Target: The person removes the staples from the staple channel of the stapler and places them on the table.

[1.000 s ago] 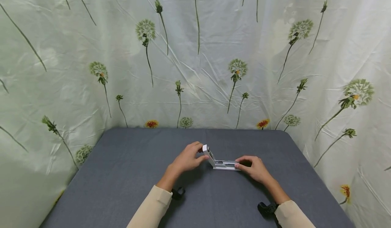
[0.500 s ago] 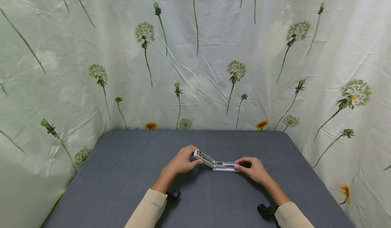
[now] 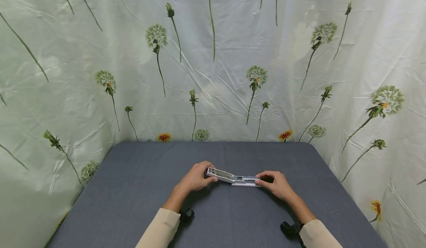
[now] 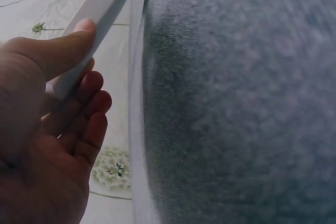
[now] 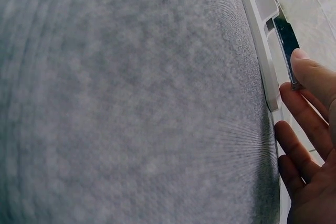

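A white stapler (image 3: 245, 183) lies opened out on the grey cloth, its base on the right and its top arm (image 3: 220, 174) swung far back to the left. My left hand (image 3: 197, 177) pinches the free end of that arm between thumb and fingers, and the arm slopes up off the cloth. In the left wrist view the arm (image 4: 100, 14) runs past my thumb. My right hand (image 3: 277, 183) pinches the end of the metal staple channel above the base. In the right wrist view the channel (image 5: 285, 38) stands apart from the white base (image 5: 260, 40).
The grey cloth-covered table (image 3: 149, 163) spreads around both hands. A pale curtain (image 3: 213, 92) printed with dandelions hangs behind it and along both sides. Black wrist straps (image 3: 291, 228) sit below the beige sleeves (image 3: 159, 227).
My left hand has moved left and down, swinging the stapler's top arm from steeply raised to nearly flat. My right hand has stayed at the channel's end.
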Action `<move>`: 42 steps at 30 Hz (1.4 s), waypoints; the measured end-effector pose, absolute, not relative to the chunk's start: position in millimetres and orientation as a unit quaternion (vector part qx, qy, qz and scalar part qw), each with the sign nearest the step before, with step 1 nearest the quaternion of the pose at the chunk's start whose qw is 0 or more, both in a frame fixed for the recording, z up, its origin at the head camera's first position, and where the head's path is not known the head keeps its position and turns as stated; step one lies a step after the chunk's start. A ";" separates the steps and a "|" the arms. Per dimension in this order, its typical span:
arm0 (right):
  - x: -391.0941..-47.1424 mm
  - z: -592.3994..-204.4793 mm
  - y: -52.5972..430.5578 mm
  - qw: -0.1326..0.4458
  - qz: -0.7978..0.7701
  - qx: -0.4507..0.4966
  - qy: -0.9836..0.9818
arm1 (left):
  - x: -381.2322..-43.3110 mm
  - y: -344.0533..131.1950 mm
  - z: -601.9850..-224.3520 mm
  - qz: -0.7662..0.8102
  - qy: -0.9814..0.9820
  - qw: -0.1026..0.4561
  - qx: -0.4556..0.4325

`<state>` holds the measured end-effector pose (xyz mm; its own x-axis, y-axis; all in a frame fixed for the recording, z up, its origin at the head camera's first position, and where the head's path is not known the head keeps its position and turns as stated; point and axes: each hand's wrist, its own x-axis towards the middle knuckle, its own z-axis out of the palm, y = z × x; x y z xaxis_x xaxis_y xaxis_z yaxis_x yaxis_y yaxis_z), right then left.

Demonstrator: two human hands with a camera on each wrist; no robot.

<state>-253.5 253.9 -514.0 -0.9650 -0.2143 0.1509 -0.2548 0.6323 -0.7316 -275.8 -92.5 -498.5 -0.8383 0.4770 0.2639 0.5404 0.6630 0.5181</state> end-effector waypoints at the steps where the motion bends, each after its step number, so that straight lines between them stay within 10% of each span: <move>1: -253.5 -514.2 253.9 0.026 0.408 0.130 -0.903 | -275.5 -92.9 -499.3 -0.301 -0.910 0.052 -0.279; 42: -253.8 -513.1 252.7 0.016 0.402 0.119 -0.908 | -254.5 -24.4 -489.7 -0.203 -0.933 0.134 -0.266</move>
<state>-253.8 252.7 -513.1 -0.9714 -0.2028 0.1236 -0.2278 0.6489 -0.7259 -254.5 -24.4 -489.7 -0.8229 0.4411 0.3581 0.5500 0.7765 0.3074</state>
